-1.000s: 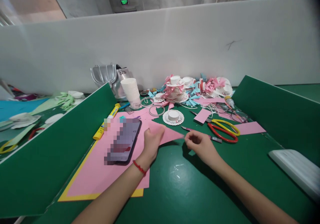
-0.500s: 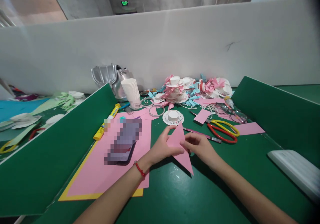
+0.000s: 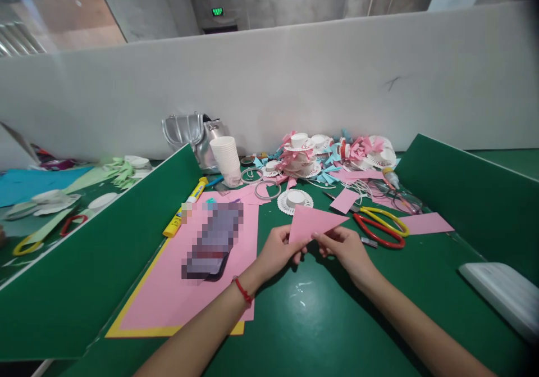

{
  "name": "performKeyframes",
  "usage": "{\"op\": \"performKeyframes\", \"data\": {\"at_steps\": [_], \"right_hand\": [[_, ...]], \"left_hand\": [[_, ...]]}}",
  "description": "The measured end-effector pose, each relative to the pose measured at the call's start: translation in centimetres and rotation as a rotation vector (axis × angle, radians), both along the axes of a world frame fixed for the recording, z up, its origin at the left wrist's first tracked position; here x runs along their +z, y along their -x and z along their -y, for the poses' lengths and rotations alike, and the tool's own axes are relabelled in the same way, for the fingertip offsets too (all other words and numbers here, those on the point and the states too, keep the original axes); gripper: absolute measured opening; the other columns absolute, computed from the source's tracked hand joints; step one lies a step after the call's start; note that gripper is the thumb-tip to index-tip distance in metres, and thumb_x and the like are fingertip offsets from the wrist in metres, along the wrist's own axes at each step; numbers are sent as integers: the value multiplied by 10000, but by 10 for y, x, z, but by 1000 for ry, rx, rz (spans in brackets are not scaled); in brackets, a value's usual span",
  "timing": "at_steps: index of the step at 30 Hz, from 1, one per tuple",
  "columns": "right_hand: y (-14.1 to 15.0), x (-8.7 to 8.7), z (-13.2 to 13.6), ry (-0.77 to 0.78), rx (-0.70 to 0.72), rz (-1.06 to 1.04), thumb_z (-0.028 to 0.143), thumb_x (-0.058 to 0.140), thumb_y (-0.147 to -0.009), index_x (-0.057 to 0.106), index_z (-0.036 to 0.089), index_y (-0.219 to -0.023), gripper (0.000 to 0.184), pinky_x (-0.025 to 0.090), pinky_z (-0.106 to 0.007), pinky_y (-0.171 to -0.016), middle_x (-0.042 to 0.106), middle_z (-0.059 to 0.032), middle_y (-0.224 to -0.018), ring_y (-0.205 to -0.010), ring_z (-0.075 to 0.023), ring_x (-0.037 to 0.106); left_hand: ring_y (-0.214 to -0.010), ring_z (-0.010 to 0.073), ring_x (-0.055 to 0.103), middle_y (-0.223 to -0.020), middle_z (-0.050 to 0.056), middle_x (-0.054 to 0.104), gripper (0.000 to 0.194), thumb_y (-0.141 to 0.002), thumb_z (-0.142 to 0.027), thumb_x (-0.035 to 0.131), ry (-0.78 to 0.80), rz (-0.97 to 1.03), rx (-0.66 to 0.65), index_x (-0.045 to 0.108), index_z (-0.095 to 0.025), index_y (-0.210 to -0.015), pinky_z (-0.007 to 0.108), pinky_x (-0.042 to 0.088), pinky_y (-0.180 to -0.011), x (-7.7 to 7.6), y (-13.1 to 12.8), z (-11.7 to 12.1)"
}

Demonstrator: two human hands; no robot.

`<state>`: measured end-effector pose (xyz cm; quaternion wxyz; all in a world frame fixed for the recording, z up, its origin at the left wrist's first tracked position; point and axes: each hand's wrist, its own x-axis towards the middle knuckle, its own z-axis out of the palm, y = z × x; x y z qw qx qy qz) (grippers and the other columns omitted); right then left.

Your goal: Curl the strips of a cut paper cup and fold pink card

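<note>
Both hands hold a folded pink paper triangle (image 3: 314, 223) a little above the green table. My left hand (image 3: 281, 251) is closed on its left corner, thumb in front and fingers behind. Along the lower edge, my right hand (image 3: 344, 248) pinches it between thumb and fingers. One point of the triangle faces right. Just behind the paper lies a white fringed paper disc with a cup base (image 3: 295, 199) at its centre. Scissors with red and yellow handles (image 3: 381, 228) lie right of my right hand, near a small pink paper piece (image 3: 344, 201).
Pink sheets (image 3: 151, 304) with a phone (image 3: 214, 242) on top lie left, beside a yellow glue stick (image 3: 185, 205). Stacked paper cups (image 3: 226, 160), a silver bag (image 3: 189, 138) and paper crafts (image 3: 301, 155) stand behind. Green dividers (image 3: 105, 242) flank the table; a white object (image 3: 501, 295) lies right.
The pink triangle has been turned in my hands: its long point faced down toward me and now faces right. My right hand has shifted to its lower edge.
</note>
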<state>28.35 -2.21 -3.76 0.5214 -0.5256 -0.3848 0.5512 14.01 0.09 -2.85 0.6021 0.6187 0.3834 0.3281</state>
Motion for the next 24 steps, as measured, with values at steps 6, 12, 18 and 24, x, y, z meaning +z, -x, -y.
{"op": "performKeyframes", "data": {"at_steps": [6, 12, 18, 24], "right_hand": [[-8, 1, -4, -47, -143, -14, 342, 751, -492, 575, 130, -526, 278, 363, -190, -396, 517, 33, -432, -392, -62, 448], [-33, 0, -13, -81, -333, -144, 363, 744, -504, 577, 159, -575, 273, 358, -178, -404, 477, 58, -434, -400, -55, 430], [-18, 0, -11, -97, -82, -35, 391, 715, -535, 604, 158, -686, 299, 382, -213, -413, 558, 30, -517, -412, -80, 471], [-8, 3, -7, -65, 60, 128, 386, 724, -510, 546, 134, -492, 309, 327, -217, -387, 480, 37, -376, -361, -73, 417]], "left_hand": [[-392, 50, 280, -416, -74, 350, 268, -694, -344, 565, -97, -100, 154, 516, -132, -539, 195, 208, -399, 1, 1, -3], [-375, 63, 296, -391, -80, 345, 245, -708, -364, 545, -59, -27, 273, 514, -143, -608, 202, 209, -403, -3, 6, -9], [-420, 68, 307, -432, -69, 359, 278, -720, -379, 527, -114, -65, 149, 510, -140, -580, 205, 221, -427, -1, 6, -7], [-468, 71, 298, -473, -59, 367, 261, -688, -337, 558, -141, -97, 132, 501, -135, -534, 210, 206, -445, 4, 4, -5]]}}
